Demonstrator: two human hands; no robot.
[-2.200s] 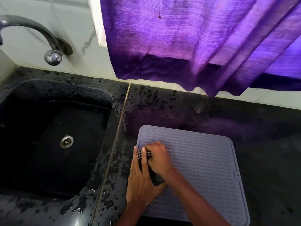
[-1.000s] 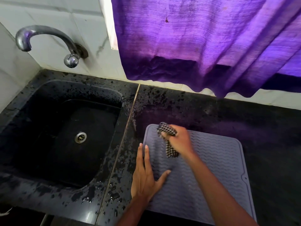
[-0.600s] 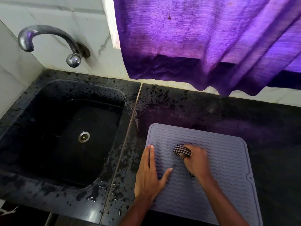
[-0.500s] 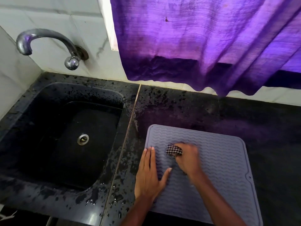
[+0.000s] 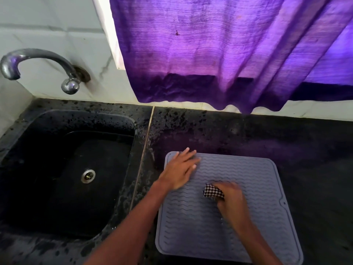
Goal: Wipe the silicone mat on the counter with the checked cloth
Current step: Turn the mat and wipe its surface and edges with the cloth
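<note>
A grey silicone mat (image 5: 254, 190) with a wavy ribbed surface lies flat on the black counter (image 5: 315, 153). My right hand (image 5: 230, 197) grips a bunched black-and-white checked cloth (image 5: 213, 191) and holds it against the middle of the mat. My left hand (image 5: 180, 168) lies flat with fingers spread on the mat's far left corner. Most of the cloth is hidden under my right hand.
A black sink (image 5: 72, 169) with a steel drain (image 5: 88, 175) lies left of the mat, its rim spotted with water. A curved metal tap (image 5: 38, 62) comes out of the tiled wall above it. A purple curtain (image 5: 219, 54) hangs over the counter's back edge.
My left hand slid from the mat's near left edge up to its far left corner. My right hand moved the cloth right and nearer, toward the mat's middle.
</note>
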